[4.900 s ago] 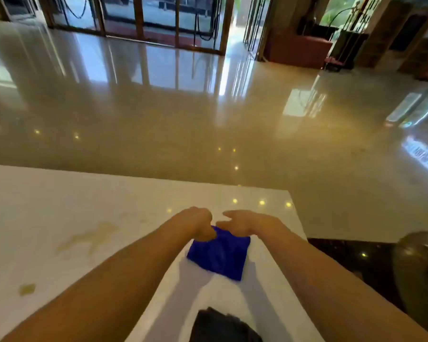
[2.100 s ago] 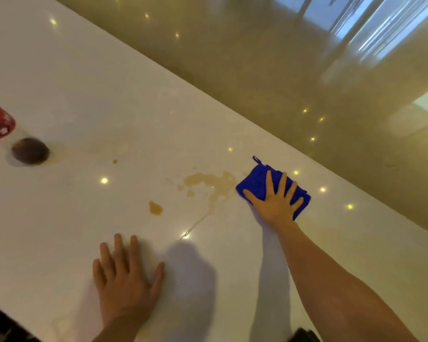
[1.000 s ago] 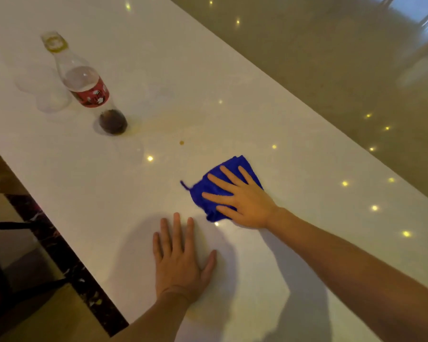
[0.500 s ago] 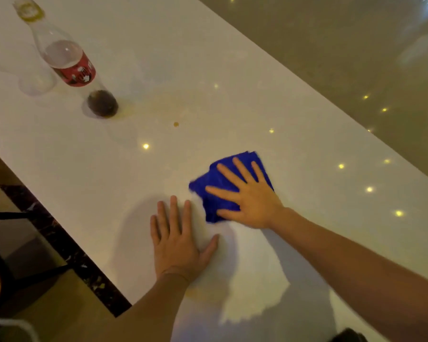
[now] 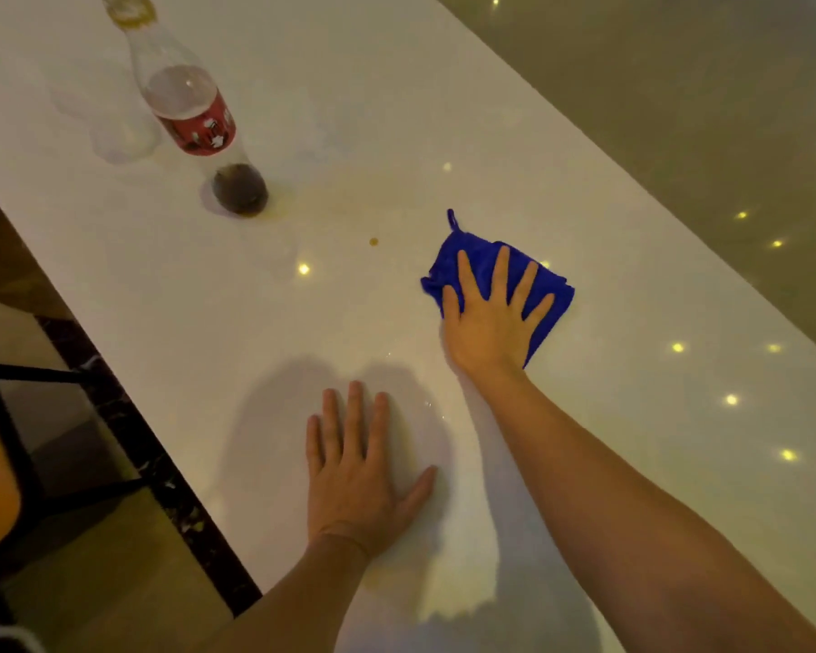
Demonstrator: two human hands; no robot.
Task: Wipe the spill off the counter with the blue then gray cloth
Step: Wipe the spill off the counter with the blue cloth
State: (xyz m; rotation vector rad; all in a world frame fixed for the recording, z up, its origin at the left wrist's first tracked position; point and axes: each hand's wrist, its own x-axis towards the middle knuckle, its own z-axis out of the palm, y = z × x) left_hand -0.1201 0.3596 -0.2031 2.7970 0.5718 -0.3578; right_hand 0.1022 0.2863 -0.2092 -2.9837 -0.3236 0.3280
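Observation:
My right hand [image 5: 491, 318] presses flat, fingers spread, on the bunched blue cloth [image 5: 479, 259] on the white counter [image 5: 632, 285]. My left hand [image 5: 356, 473] lies palm down with fingers apart on the bare counter, nearer to me and to the left of the cloth. One small brown drop [image 5: 373, 241] of spill sits left of the cloth. A faint brownish smear [image 5: 302, 205] shows beside the bottle's base. The gray cloth is out of view.
A clear plastic bottle [image 5: 194, 120] with a red label and a little dark liquid stands at the upper left. The counter's near edge [image 5: 128, 407] runs diagonally at the left, with a dark chair frame [image 5: 24, 374] below it. Shiny floor lies beyond the far edge.
My right hand has slid the blue cloth away from me and to the right, out from beside my left hand. The large brown puddle seen two seconds ago no longer shows.

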